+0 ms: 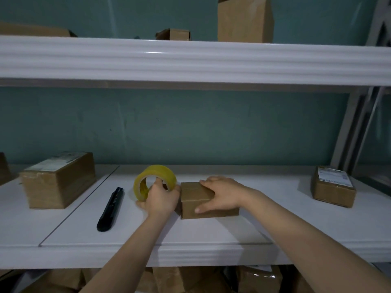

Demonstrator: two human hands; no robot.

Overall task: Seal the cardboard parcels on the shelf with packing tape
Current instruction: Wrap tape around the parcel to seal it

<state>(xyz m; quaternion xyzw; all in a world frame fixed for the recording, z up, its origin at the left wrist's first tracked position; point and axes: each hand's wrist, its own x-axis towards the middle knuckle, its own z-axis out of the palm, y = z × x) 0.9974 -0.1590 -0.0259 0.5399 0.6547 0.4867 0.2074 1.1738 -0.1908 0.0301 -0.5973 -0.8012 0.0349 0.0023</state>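
Where the hands meet: a small cardboard parcel (195, 194) sits at the middle of the white shelf (211, 235), near the front edge.
Parcel look: plain brown, squat and boxy, flaps shut flat; no label shows, and whether tape is on it I cannot tell.
Right hand (222, 193): lies flat on the parcel's top with the fingers straight, thumb stretched along the near top edge, pressing down.
Left hand (161, 197): grips a roll of packing tape (156, 171), with fingers hooked through the core.
Tape roll: yellowish and see-through, standing on edge just beside the parcel's left side.
Utility knife (111, 208): black, lying on the shelf left of the roll, apart from it.
Large box (59, 182): brown, taped, with a label on top, at the far left.
Labelled box (333, 191): small, well apart at the far right.
Upper shelf (190, 60): white, carrying more cardboard boxes (245, 20).
Wall (190, 127): teal, behind both shelves.
Below: brown paper packages (190, 280), dim.
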